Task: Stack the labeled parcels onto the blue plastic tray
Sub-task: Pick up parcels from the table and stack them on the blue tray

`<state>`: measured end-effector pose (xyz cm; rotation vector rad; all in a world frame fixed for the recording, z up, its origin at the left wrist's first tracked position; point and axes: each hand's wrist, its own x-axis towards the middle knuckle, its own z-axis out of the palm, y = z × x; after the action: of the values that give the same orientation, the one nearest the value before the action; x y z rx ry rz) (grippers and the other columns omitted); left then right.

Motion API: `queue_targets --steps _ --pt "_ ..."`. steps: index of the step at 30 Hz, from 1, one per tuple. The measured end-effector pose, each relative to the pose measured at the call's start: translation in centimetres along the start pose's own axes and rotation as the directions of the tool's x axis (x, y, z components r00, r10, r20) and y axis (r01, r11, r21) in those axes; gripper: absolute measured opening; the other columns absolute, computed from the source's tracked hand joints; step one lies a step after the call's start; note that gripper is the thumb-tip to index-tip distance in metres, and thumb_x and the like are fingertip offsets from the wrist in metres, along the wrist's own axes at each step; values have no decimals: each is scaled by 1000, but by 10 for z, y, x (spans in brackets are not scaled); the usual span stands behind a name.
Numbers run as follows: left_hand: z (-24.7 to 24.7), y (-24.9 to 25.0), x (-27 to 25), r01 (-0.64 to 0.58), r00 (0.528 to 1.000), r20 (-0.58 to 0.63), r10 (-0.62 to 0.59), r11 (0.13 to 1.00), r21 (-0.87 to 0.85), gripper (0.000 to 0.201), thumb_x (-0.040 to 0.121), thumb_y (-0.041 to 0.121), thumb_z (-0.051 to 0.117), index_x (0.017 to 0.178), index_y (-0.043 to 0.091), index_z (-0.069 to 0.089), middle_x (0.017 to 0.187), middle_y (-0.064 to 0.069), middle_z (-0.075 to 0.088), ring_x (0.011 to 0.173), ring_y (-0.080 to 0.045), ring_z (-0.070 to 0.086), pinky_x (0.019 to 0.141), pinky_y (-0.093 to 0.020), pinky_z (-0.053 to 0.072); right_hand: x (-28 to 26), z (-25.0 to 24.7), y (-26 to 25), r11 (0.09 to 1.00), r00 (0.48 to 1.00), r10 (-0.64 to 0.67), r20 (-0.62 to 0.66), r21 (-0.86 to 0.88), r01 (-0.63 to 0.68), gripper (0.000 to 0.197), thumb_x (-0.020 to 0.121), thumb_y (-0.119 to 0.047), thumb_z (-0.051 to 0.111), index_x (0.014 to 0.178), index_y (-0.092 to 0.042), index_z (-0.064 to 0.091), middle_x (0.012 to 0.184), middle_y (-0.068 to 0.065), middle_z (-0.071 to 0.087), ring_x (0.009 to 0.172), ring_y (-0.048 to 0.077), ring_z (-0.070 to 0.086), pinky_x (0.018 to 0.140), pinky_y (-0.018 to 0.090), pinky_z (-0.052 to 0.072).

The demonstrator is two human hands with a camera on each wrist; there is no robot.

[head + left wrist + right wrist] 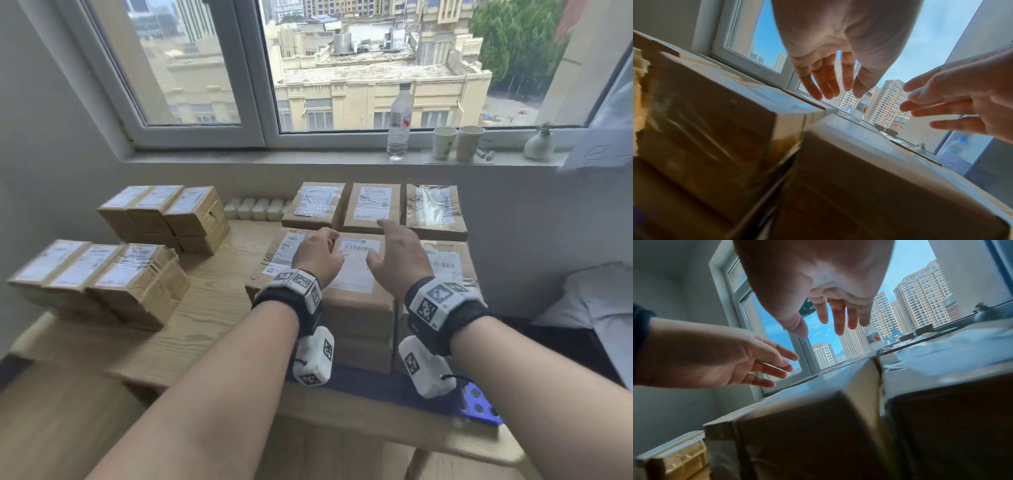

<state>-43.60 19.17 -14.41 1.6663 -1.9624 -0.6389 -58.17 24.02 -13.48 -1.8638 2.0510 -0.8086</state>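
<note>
Desk [219, 329]: light wood grain, ran from the near edge to the wall under the window.
Parcel block on the right [356, 294]: brown labeled cartons packed side by side, two rows deep, near row of three, far row of three; stood on the blue tray.
Near middle parcel [359, 274]: white barcode label on top, directly beneath both hands.
Far middle parcel [371, 207]: white label up, just beyond the right fingertips.
Blue tray [479, 407]: only a perforated near-right corner and a dark near rim showed beneath the cartons.
Left stacks [102, 284]: labeled parcels in a low pile near the desk's left edge; a second like pile [164, 216] farther back, well apart from the tray.
Left hand [320, 251]: above the near middle parcel, fingers loosely bent, held nothing; in the left wrist view [830, 65] fingers hung clear of the carton tops.
Right hand [397, 251]: fingers spread and relaxed, index pointed toward the far row, gripped nothing; clear of the cartons in the right wrist view [828, 296].
Windowsill items: clear water bottle [399, 123], two paper cups [457, 142], small pale vase [539, 145].
White containers [257, 208]: row against the wall between the far left pile and the parcel block.
</note>
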Motion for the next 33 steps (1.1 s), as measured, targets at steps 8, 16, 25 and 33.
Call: queue_targets --steps 8,16,25,33 --pt "-78 -86 -24 111 989 -96 -109 994 13 32 96 21 52 127 19 59 124 -6 59 111 -23 58 98 -35 47 -11 68 -93 994 988 -109 108 39 105 59 91 -20 55 147 -13 36 140 11 47 133 26 38 112 37 30" --pt "-158 -188 -49 187 971 -146 -188 982 -19 29 97 22 49 122 18 62 124 -7 56 108 -24 59 99 -37 48 -21 146 -202 983 961 -178 211 2 182 57 93 -22 52 147 -15 35 139 8 50 130 25 42 110 37 33" --pt "-231 -303 -62 217 969 -116 -218 976 -24 25 96 24 50 115 20 65 121 -4 62 109 -22 60 97 -38 50 -31 237 -305 987 950 -163 266 25 162 55 91 -21 53 144 -14 40 136 8 54 127 26 46 107 38 37" --pt "-266 -371 -64 248 962 -110 -249 968 -23 27 95 22 51 120 22 62 125 -2 60 113 -20 57 99 -38 48 -36 292 -350 997 953 -58 296 63 41 51 92 -22 52 142 -17 41 133 7 56 122 25 51 100 39 43"
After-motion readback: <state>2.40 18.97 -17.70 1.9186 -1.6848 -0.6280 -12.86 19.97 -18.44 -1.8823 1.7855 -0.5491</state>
